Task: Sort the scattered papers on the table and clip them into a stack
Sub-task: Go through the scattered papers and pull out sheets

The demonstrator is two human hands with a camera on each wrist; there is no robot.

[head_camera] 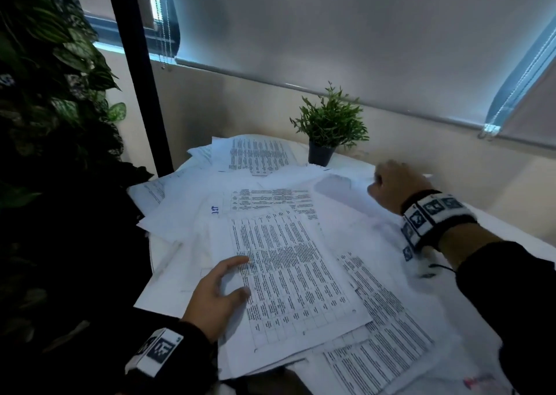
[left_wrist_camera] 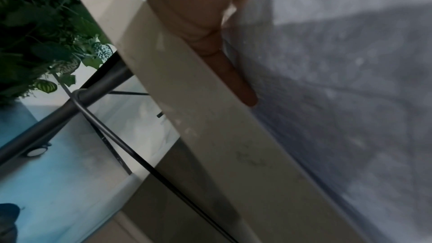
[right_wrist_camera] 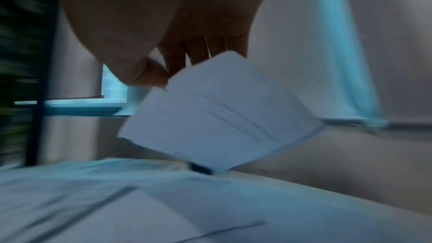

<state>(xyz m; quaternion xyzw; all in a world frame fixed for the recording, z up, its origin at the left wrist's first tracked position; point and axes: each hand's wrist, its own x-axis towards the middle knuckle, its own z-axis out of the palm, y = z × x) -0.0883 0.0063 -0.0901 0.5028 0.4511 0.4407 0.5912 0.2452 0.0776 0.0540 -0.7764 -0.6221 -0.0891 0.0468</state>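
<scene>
A white bench (head_camera: pixel 493 223) is covered with scattered papers (head_camera: pixel 270 184), most printed with dense tables, overlapping at many angles and spreading from the near edge to the far wall. The left hand (head_camera: pixel 215 298) lies near the front left, fingers straight and spread, resting on the left margin of the topmost printed sheet (head_camera: pixel 294 277); that sheet's long axis runs away from the person, tilted slightly to the left. In the left wrist view one finger (left_wrist_camera: pixel 236 77) lies along the bench rim beside paper. The right hand (head_camera: pixel 397 184) reaches toward the far right, just past a small potted plant (head_camera: pixel 329 123), its fingers curled. The blurred right wrist view shows it pinching a raised sheet (right_wrist_camera: pixel 219 110) by an upper corner between thumb and fingers, the lower edge hanging close above the pile. This raised sheet lies well apart from the left hand, diagonally across the pile, so gathering it likely means drawing it back and leftward. No clip is visible.
</scene>
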